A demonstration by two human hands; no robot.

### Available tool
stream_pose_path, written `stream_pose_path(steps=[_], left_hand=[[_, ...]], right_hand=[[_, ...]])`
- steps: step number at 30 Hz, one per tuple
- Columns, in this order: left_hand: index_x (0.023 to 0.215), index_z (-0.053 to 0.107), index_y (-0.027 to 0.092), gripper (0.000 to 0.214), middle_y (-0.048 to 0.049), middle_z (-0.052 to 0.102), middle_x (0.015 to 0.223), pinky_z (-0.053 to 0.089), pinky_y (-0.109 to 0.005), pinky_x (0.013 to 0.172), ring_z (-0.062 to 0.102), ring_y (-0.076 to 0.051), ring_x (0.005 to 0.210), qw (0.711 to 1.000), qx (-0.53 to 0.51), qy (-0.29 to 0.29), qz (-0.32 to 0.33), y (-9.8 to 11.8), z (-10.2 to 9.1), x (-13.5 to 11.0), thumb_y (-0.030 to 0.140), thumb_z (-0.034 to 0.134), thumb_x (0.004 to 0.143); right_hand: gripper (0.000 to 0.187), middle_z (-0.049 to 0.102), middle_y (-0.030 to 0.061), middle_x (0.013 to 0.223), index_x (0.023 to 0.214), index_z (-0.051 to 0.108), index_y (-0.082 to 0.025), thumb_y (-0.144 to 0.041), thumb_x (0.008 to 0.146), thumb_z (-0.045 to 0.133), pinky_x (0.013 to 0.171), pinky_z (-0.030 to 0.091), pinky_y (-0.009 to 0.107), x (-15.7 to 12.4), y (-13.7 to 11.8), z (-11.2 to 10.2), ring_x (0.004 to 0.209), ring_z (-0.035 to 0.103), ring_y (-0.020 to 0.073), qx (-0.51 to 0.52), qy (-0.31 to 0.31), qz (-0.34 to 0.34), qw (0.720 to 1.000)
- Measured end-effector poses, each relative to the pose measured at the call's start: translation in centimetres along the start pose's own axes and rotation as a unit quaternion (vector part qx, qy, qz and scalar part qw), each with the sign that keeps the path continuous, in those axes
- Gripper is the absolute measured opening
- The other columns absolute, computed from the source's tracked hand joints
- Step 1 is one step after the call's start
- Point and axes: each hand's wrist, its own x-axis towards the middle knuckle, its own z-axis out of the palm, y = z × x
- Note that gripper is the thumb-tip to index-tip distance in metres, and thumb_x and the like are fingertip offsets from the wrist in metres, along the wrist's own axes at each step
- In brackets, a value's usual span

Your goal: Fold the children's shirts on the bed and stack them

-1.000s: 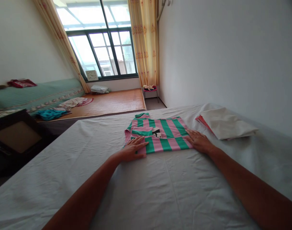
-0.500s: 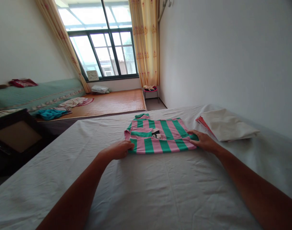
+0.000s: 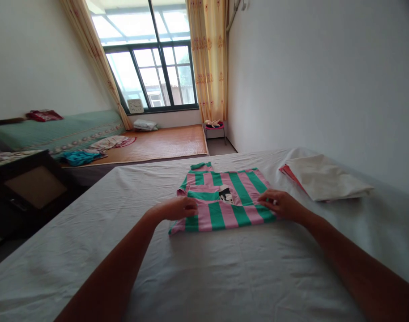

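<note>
A pink-and-green striped shirt (image 3: pixel 221 217) lies partly folded on the white sheet, with a black-and-white patch near its middle. At its left part is my left hand (image 3: pixel 177 209), the fingers closed together on the fabric. My right hand (image 3: pixel 280 205) is at the shirt's right side, thumb and fingers pinched on the cloth. A corner of the shirt sticks out toward me below my left hand. Exactly which layers the fingertips hold is hidden.
A folded cream cloth with red inside (image 3: pixel 328 176) lies to the right, near the wall. Left is a dark cabinet (image 3: pixel 30 183). Beyond the sheet-covered surface (image 3: pixel 224 277) stands a bed with a brown mat (image 3: pixel 167 141), and a small stool (image 3: pixel 215 126) is by the curtain.
Both hands have moved inward from the shirt's side edges onto its surface. The near part of the shirt now spreads closer to me, with a corner out at left. The view shifted slightly.
</note>
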Motion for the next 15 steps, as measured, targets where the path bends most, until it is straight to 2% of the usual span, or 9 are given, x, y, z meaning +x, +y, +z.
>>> stream_pose_path(steps=[2,4,5,7,9,12,15], left_hand=[[0.072,0.058,0.016,0.027,0.0016,0.056,0.067,0.035,-0.020,0.055,0.047,-0.010,0.060,0.999,0.024,0.037,-0.020,-1.1,0.8,0.7,0.037,0.048,0.087],[0.070,0.058,0.017,0.030,0.0015,0.055,0.063,0.034,-0.021,0.054,0.048,-0.011,0.058,0.993,0.050,0.084,-0.063,-2.1,1.4,1.2,0.037,0.046,0.088],[0.072,0.060,0.017,0.030,0.0008,0.057,0.065,0.035,-0.021,0.055,0.050,-0.012,0.059,0.985,0.062,0.127,-0.094,-2.4,1.6,1.4,0.037,0.044,0.089],[0.086,0.064,0.019,0.026,-0.0017,0.063,0.078,0.039,-0.023,0.062,0.057,-0.015,0.071,0.955,0.081,0.230,-0.171,-2.9,2.1,1.8,0.035,0.043,0.090],[0.107,0.062,0.023,0.028,-0.0043,0.066,0.095,0.043,-0.026,0.072,0.060,-0.018,0.086,0.922,0.087,0.293,-0.237,-3.2,2.5,2.3,0.036,0.044,0.090],[0.121,0.057,0.027,0.037,-0.0061,0.065,0.106,0.045,-0.030,0.078,0.061,-0.022,0.096,0.914,0.084,0.289,-0.272,-3.4,3.0,2.9,0.043,0.045,0.090],[0.121,0.058,0.030,0.037,-0.0058,0.064,0.108,0.046,-0.031,0.080,0.061,-0.023,0.098,0.917,0.077,0.287,-0.266,-3.5,3.4,3.3,0.044,0.043,0.091]], right_hand=[[0.026,0.069,0.0047,0.089,0.091,0.070,-0.022,-0.039,0.083,0.052,0.072,0.048,0.029,0.1,0.2,0.6,0.076,0.063,0.0180,0.006,-0.020,0.006,1.000],[0.024,0.069,0.0060,0.089,0.088,0.069,-0.021,-0.036,0.082,0.051,0.076,0.048,0.031,-0.1,1.0,0.7,0.081,0.064,0.0203,-0.033,0.022,0.052,0.998],[0.024,0.069,0.0068,0.089,0.087,0.069,-0.021,-0.034,0.082,0.050,0.077,0.048,0.032,-0.1,1.3,0.7,0.082,0.064,0.0210,-0.053,0.049,0.080,0.994],[0.024,0.069,0.0071,0.091,0.089,0.067,-0.021,-0.033,0.082,0.048,0.077,0.048,0.033,0.1,1.2,0.6,0.081,0.063,0.0211,-0.070,0.085,0.113,0.987],[0.025,0.069,0.0054,0.088,0.092,0.066,-0.022,-0.036,0.084,0.047,0.073,0.048,0.031,1.2,-0.2,1.1,0.077,0.064,0.0198,-0.054,0.079,0.106,0.990],[0.029,0.070,0.0031,0.077,0.091,0.066,-0.022,-0.041,0.086,0.046,0.064,0.047,0.028,4.7,-3.9,3.1,0.068,0.063,0.0180,-0.021,0.019,0.056,0.998],[0.026,0.072,0.0048,0.082,0.096,0.066,-0.020,-0.038,0.087,0.049,0.067,0.046,0.026,9.4,-7.0,5.9,0.073,0.065,0.0178,-0.024,-0.017,0.042,0.999]])
